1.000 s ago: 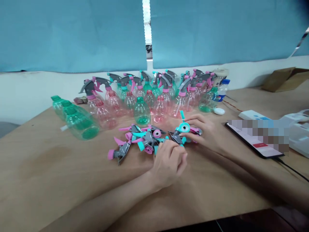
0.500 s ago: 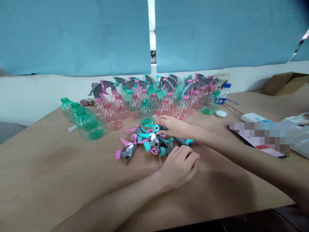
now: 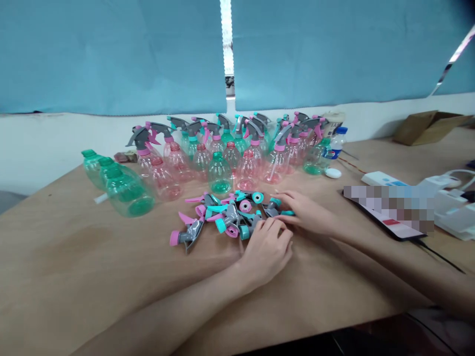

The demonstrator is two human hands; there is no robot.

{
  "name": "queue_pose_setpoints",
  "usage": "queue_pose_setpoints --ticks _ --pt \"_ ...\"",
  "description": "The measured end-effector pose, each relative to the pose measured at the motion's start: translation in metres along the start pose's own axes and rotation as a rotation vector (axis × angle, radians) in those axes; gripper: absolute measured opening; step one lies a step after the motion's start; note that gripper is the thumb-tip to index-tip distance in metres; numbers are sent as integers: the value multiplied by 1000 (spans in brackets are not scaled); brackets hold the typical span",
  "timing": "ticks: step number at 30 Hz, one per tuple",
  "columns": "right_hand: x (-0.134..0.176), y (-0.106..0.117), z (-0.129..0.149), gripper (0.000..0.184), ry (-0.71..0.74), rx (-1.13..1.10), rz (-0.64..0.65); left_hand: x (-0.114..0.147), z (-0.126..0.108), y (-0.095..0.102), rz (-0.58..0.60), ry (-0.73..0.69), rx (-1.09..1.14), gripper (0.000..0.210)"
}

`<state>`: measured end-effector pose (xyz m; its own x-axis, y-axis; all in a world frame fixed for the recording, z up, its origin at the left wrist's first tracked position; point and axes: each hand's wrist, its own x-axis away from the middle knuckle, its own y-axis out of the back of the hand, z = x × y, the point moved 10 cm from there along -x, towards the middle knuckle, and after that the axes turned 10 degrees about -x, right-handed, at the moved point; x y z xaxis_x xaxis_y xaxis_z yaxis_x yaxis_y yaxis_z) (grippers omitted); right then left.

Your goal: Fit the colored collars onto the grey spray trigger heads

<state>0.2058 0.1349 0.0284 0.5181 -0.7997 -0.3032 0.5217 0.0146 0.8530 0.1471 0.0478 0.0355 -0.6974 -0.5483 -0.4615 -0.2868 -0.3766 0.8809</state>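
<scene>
A loose pile of trigger spray heads (image 3: 230, 215) lies mid-table, grey with pink or teal collars and triggers. At the pile's right end my right hand (image 3: 306, 212) has thumb and fingers around a grey-and-teal spray head (image 3: 272, 207). My left hand (image 3: 267, 252) is curled at the near side of the pile, beside a teal-collared spray head (image 3: 248, 230); whatever is under its fingers is hidden. Behind the pile stand uncapped bottles, among them a green bottle (image 3: 220, 174) and a pink bottle (image 3: 248, 172).
Bottles with spray heads fitted (image 3: 254, 143) crowd the back. Several green bottles (image 3: 129, 190) are at the left. A blue-capped bottle (image 3: 337, 143), a white oval object (image 3: 333, 173), a phone-like slab (image 3: 389, 217), a white power strip (image 3: 452, 207) and a cardboard box (image 3: 426, 128) occupy the right.
My right hand has drawn back from the top of the pile toward its right end, around a grey-and-teal spray head. My left hand stays curled near the pile. The view has shifted slightly.
</scene>
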Motion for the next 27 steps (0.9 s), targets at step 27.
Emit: queue_pose_setpoints --ticks 27 --pt "-3 4 5 79 -49 -153 -45 58 80 55 -14 199 -151 53"
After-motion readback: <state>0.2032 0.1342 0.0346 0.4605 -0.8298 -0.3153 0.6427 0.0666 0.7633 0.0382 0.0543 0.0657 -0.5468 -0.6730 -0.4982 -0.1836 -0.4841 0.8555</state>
